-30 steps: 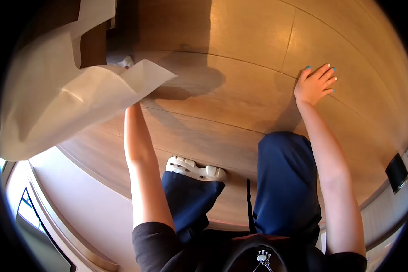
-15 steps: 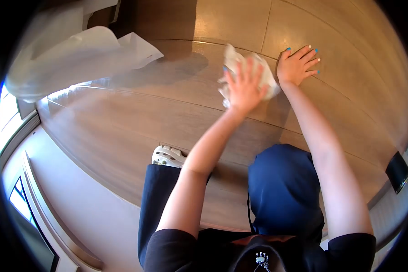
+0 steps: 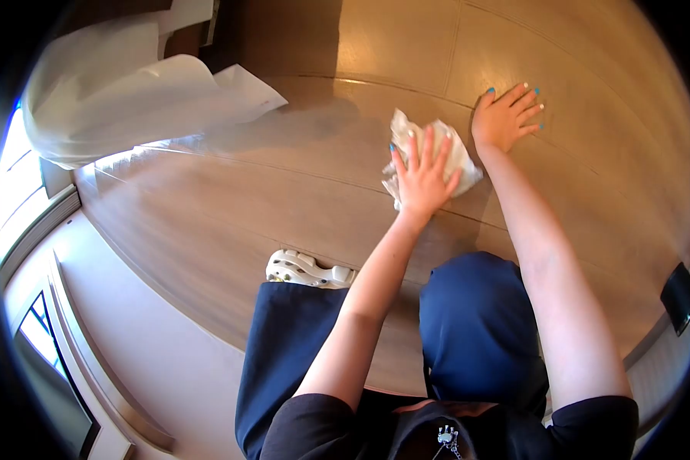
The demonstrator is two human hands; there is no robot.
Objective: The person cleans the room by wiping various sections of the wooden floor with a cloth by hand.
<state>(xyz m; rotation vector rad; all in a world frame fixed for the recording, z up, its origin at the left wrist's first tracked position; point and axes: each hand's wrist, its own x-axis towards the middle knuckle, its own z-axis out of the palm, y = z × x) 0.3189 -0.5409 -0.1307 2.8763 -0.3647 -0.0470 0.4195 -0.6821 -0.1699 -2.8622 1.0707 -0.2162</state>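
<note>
My left hand (image 3: 423,178) lies flat with spread fingers on a crumpled white wipe (image 3: 458,161), pressing it to the tiled floor (image 3: 299,180). Whether the wipe is cloth or paper I cannot tell. Part of it is hidden under the palm, and its creased edges stick out on both sides. To the right, my right hand (image 3: 504,121) rests palm down on bare floor, fingers fanned out and apart from the wipe. Blue and white nails show on both hands.
A large translucent white sheet (image 3: 161,96) hangs at the upper left. My white clog (image 3: 307,268) and a bent knee in dark blue trousers (image 3: 475,322) are below the hands. A pale wall (image 3: 146,284) runs along the left; a dark flat object (image 3: 681,299) stands at the right.
My left hand and the wipe have shifted slightly toward me and to the right. My right hand stays planted on the floor. The whole view has tilted a little.
</note>
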